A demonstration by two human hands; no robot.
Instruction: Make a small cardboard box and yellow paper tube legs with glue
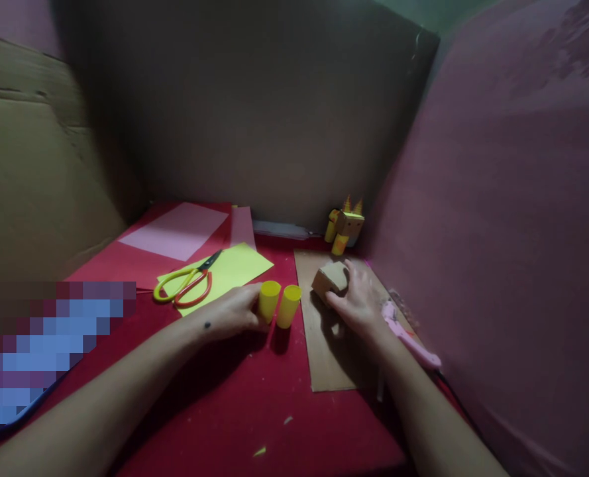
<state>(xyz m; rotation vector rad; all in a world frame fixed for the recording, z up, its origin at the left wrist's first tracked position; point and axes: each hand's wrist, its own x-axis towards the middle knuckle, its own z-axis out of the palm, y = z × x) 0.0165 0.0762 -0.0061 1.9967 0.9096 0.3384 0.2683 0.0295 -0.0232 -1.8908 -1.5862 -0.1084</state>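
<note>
Two yellow paper tubes stand side by side on the red tabletop. My left hand (244, 308) is closed round the side of the left tube (269, 301); some of its fingers are hidden behind it. The right tube (289, 308) stands just beside it, a narrow gap between them. My right hand (358, 298) grips a small brown cardboard box (330, 281), with the thumb on the near side and fingers at the far right. Beneath the box lies a flat cardboard sheet (324, 368).
Scissors (187, 285) with yellow and red handles rest on a yellow paper sheet (244, 262). Pink paper (175, 232) lies at the back left. A small cardboard-and-yellow-tube figure (346, 228) stands at the back right. A pink glue gun (411, 338) lies by the right wall.
</note>
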